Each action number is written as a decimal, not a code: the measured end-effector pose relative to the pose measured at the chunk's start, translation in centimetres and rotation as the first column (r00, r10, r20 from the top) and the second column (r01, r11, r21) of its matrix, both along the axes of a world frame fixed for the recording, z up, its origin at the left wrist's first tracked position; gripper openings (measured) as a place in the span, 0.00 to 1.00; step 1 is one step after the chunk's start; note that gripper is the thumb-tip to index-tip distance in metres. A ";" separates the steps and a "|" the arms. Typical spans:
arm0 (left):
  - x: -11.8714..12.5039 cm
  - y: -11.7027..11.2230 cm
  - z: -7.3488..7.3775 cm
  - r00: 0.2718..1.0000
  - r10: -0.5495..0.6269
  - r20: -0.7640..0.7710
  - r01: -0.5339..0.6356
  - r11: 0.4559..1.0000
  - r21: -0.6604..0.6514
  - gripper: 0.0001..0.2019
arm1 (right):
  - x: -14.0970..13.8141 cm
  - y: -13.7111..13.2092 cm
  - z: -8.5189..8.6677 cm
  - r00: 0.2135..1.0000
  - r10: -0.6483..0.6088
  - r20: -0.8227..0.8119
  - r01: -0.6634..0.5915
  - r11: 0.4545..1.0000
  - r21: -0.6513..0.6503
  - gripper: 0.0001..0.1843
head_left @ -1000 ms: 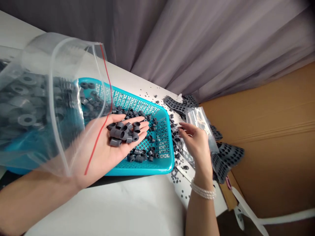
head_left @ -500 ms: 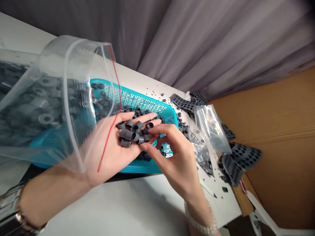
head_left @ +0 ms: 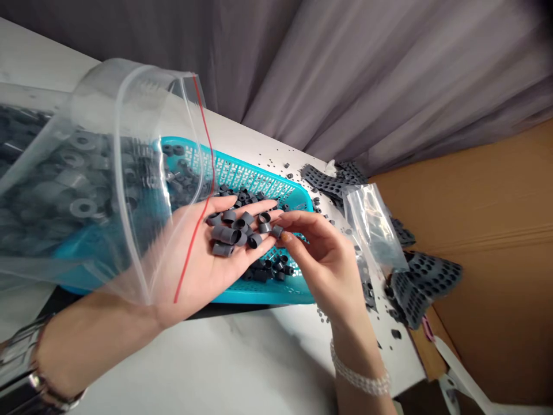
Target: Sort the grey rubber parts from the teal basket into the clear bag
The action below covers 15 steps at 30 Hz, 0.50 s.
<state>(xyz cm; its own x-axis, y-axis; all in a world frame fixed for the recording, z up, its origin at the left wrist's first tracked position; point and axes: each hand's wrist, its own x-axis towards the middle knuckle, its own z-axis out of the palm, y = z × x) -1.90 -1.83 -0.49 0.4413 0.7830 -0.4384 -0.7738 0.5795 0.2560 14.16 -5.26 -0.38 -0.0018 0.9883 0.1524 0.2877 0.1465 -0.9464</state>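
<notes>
My left hand (head_left: pixel 203 248) lies palm up over the basket, cupping a small pile of dark grey rubber-looking rings (head_left: pixel 227 234). With thumb and fingertips my right hand (head_left: pixel 322 259) pinches one short grey ring (head_left: pixel 277 231) beside the left fingertips. A clear zip bag (head_left: pixel 142 115) with a red line along its mouth overlaps my left wrist and part of the palm. Many grey rings (head_left: pixel 82 207) show through its plastic. Below both hands stands a turquoise perforated basket (head_left: pixel 242 173) with more loose rings (head_left: pixel 270 271) in it.
Punched grey foam-like sheets (head_left: pixel 425 282) and a clear plastic bag (head_left: pixel 375 225) lie right of the basket. Scraps and loose rings are scattered on the white table (head_left: pixel 224 357). A grey curtain (head_left: pixel 268 69) hangs behind; brown cardboard (head_left: pixel 488 213) stands at right.
My right hand has shifted right, drawing one ring from the pile toward the left fingertips. My left hand stays nearly still with the other rings on its palm.
</notes>
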 end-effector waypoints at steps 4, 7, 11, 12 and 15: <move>-0.1 0.0 -0.1 0.999 -0.016 0.029 0.015 1.000 0.013 0.22 | 0.0 0.0 0.0 1.000 -0.005 -0.015 0.004 1.000 -0.021 0.09; -0.2 0.1 -0.2 0.999 -0.021 0.038 0.021 1.000 0.008 0.21 | -0.1 0.0 -0.1 0.999 -0.017 -0.031 0.016 1.000 -0.022 0.10; -0.2 0.1 0.1 0.998 -0.017 0.055 0.018 1.000 -0.007 0.23 | 0.1 0.1 -0.3 0.997 -0.034 -0.073 0.032 0.999 -0.024 0.10; -0.1 0.1 0.2 0.998 -0.023 0.063 0.024 1.000 -0.015 0.23 | 0.1 0.1 -0.3 0.995 -0.039 -0.089 0.036 0.999 -0.032 0.10; -0.1 0.1 0.4 0.996 -0.031 0.082 0.033 0.999 -0.028 0.23 | 0.2 0.2 -0.4 0.988 -0.067 -0.139 0.060 0.997 -0.056 0.09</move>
<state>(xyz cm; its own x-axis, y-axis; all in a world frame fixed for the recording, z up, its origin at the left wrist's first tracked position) -1.95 -1.75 -0.11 0.5008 0.7553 -0.4228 -0.7724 0.6104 0.1755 14.36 -5.04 -0.80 0.0788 0.9923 0.0951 0.1581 0.0818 -0.9840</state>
